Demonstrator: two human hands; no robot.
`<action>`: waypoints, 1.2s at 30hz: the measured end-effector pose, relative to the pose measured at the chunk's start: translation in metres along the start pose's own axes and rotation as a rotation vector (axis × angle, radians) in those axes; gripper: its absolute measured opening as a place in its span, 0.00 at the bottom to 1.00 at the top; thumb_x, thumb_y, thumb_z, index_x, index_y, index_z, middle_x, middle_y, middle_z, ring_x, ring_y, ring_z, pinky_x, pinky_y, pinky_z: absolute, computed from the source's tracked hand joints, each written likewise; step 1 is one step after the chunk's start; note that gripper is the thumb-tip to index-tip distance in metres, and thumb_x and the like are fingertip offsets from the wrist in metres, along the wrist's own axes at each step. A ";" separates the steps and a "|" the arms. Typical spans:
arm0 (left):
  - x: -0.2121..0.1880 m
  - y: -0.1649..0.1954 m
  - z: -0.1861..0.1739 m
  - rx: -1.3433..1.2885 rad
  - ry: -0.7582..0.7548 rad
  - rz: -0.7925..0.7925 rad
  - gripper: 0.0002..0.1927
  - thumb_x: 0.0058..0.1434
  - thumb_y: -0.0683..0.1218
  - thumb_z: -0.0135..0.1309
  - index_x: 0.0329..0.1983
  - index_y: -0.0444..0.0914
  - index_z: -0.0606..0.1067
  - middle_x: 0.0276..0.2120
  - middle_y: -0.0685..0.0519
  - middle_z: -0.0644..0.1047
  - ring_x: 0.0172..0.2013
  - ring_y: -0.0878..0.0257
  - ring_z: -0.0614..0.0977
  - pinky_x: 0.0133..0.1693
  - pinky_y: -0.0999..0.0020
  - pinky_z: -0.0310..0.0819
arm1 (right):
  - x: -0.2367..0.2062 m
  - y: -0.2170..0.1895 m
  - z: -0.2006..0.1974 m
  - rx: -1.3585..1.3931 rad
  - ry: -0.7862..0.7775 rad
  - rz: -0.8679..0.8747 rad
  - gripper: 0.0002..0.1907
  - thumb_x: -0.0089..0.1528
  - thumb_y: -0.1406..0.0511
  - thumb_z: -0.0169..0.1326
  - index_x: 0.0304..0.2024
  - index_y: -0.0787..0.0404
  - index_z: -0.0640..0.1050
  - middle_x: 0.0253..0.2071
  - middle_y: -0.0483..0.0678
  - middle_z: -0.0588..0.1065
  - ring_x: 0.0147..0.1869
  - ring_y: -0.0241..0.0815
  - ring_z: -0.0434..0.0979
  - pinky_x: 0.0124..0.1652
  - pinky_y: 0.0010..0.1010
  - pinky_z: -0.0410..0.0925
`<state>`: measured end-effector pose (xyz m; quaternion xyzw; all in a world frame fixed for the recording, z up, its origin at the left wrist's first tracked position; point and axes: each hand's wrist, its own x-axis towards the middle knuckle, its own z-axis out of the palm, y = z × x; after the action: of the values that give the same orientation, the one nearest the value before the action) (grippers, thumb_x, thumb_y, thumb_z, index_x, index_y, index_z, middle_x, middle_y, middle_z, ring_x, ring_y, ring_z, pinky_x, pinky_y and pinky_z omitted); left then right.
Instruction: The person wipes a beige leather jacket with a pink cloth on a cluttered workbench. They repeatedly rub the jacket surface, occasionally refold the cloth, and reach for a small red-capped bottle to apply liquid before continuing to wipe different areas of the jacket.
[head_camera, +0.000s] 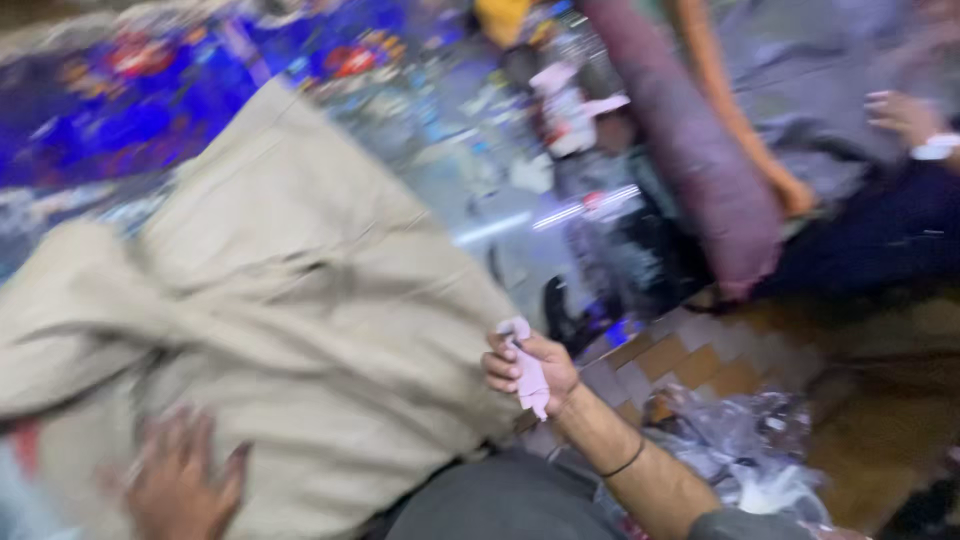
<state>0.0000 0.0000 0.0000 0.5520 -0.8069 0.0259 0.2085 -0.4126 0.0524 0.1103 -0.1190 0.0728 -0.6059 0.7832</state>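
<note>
1. Right now the beige cloth (280, 300) lies spread and rumpled before me, not yet folded or marked, as far as the blur shows.
2. My left hand (180, 480) presses it flat, fingers spread.
3. My right hand (530, 370) pinches a pale chalk piece (528, 375) at the cloth's right edge.
4. Beyond, a tiled floor (700, 360) holds crumpled plastic (750, 450).

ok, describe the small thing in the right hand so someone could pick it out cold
Start at the big beige cloth filling the left of the view. At its lower right edge, the right hand is closed around a small pale pink object, too blurred to identify. It is the only pale pink thing there, against beige cloth and brown tiled floor.
</note>
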 end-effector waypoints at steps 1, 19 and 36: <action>0.016 -0.062 -0.038 0.074 -0.039 -0.059 0.35 0.59 0.65 0.50 0.67 0.46 0.73 0.71 0.49 0.70 0.75 0.46 0.64 0.68 0.17 0.38 | 0.004 0.023 -0.002 0.068 -0.014 0.061 0.12 0.65 0.63 0.55 0.46 0.64 0.73 0.35 0.45 0.65 0.34 0.36 0.64 0.34 0.29 0.63; 0.020 -0.117 -0.055 -0.175 -0.039 0.161 0.31 0.61 0.56 0.51 0.62 0.32 0.72 0.66 0.38 0.69 0.68 0.44 0.63 0.62 0.28 0.39 | 0.197 0.235 -0.057 -0.336 0.010 0.024 0.17 0.67 0.63 0.54 0.55 0.65 0.75 0.31 0.44 0.68 0.37 0.38 0.67 0.46 0.37 0.65; 0.017 -0.134 -0.063 -0.529 -0.121 0.171 0.52 0.56 0.50 0.67 0.75 0.30 0.51 0.70 0.38 0.63 0.74 0.44 0.59 0.73 0.45 0.48 | 0.153 0.293 -0.014 -1.040 0.531 -0.108 0.19 0.63 0.70 0.46 0.56 0.68 0.77 0.36 0.44 0.76 0.37 0.38 0.74 0.41 0.31 0.69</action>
<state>0.1352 -0.0497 0.0386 0.4089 -0.8403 -0.2011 0.2936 -0.1044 -0.0270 0.0214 -0.3354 0.5479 -0.5387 0.5451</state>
